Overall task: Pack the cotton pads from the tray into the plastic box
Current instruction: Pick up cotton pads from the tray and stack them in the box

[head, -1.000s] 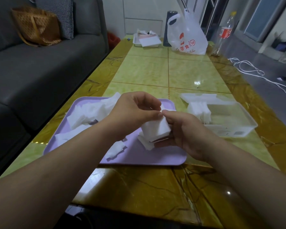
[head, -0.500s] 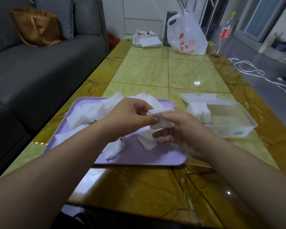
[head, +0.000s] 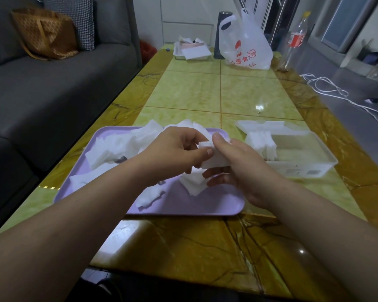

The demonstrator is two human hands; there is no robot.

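Note:
A lilac tray [head: 205, 205] lies on the table in front of me with white cotton pads [head: 118, 144] scattered over it. Above the tray's right half, my left hand [head: 175, 153] and my right hand [head: 244, 168] both grip a small stack of cotton pads [head: 214, 161]. The left thumb and fingers pinch its left end, while the right hand wraps it from the right. To the right of the tray stands a clear plastic box [head: 303, 168], its lid open at the back. Some packed pads [head: 262, 144] stand upright at its left end.
The table [head: 205, 247] is yellow-green marble with a brown border. At its far end are a white plastic bag [head: 244, 42], a small tray with papers [head: 192, 51] and a bottle [head: 295, 40]. A grey sofa [head: 52, 83] runs along the left. White cables [head: 336, 92] lie on the floor at right.
Both hands lifted the stack of pads off the tray and turned it flat. It now sits a little higher and further right, and the right thumb has come over its top.

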